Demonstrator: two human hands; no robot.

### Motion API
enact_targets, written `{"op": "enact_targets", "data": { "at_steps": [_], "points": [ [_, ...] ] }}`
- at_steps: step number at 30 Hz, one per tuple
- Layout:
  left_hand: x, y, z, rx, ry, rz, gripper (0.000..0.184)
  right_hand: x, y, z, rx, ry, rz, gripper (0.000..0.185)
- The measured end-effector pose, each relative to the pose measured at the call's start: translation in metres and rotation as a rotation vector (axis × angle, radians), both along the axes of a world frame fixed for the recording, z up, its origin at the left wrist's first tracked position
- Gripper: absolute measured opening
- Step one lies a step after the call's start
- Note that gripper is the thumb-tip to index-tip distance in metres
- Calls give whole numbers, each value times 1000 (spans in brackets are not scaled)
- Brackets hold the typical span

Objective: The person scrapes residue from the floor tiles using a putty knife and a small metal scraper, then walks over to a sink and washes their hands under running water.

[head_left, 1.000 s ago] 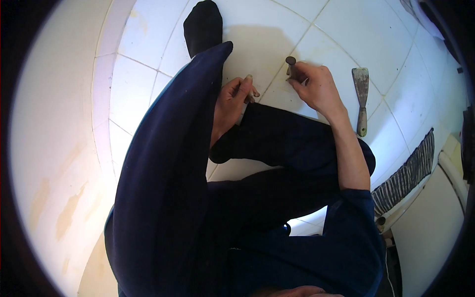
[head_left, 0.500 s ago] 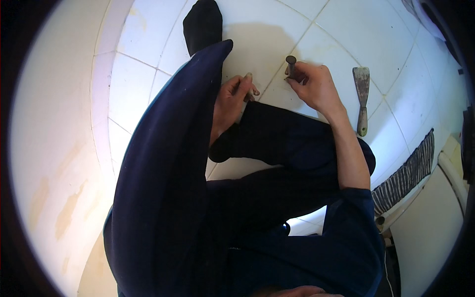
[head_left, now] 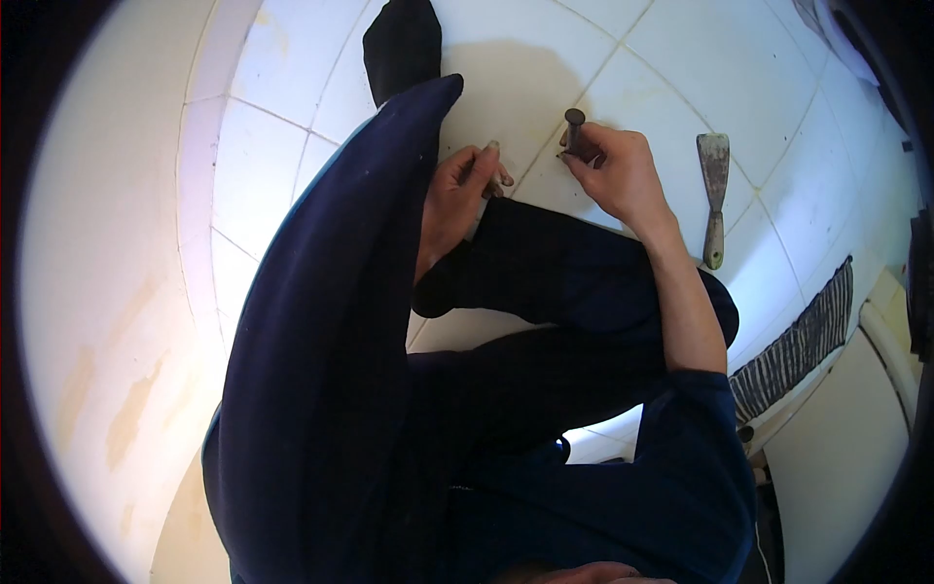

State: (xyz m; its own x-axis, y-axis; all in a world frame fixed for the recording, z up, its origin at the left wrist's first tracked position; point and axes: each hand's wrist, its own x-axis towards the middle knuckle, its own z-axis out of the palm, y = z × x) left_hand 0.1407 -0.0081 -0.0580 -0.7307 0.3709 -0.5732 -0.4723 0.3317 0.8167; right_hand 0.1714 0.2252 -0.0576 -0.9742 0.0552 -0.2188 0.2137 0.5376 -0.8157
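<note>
My right hand [head_left: 623, 170] is closed around a dark metal pin with a round flat head [head_left: 575, 119], like a thick nail or bolt. The head points up and away from me, and the lower end is near the white tiled floor; I cannot tell whether it touches. My left hand [head_left: 459, 195] comes out from behind my raised leg, with fingers curled and the thumb on top. Whatever those fingers hold, if anything, is too small or hidden to make out. To the right of my right hand, a worn scraper [head_left: 714, 185] lies on the tiles, blade away from me.
My bent legs in dark trousers [head_left: 331, 292] fill the middle and left, with a dark sock [head_left: 402, 49] at the top. A pale stained wall [head_left: 107, 292] rises on the left. At the right lies a striped dark cloth [head_left: 798, 336] beside a white curved surface [head_left: 837, 419].
</note>
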Motion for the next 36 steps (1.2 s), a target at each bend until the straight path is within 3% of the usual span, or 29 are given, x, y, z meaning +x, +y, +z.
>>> {"op": "enact_targets", "data": {
  "at_steps": [4, 7, 17, 20, 24, 28, 32, 36],
  "points": [
    [1, -1, -1, -9, -5, -5, 38, -3, 3, -2, 44, 83, -14, 23],
    [-2, 0, 0, -6, -3, -7, 38, 2, -6, -1, -11, -36, 10, 23],
    [-2, 2, 3, 23, -7, 12, 38, -2, -8, -5, 111, 135, -90, 21],
    [-1, 0, 3, 10, -5, -11, 38, 2, -6, -11, 11, 50, 8, 20],
    [-1, 0, 1, -3, 7, -16, 38, -4, -7, -6, 135, 124, -97, 18],
    [-1, 1, 2, 4, -14, -10, 38, 3, -8, -9, -19, 42, 8, 18],
    [-2, 1, 4, 13, -3, -5, 37, -8, 3, -12, 168, 165, -150, 15],
    [0, -1, -3, 40, -9, 5, 36, -18, 56, -15, 211, 192, -465, 19]
  ]
}}
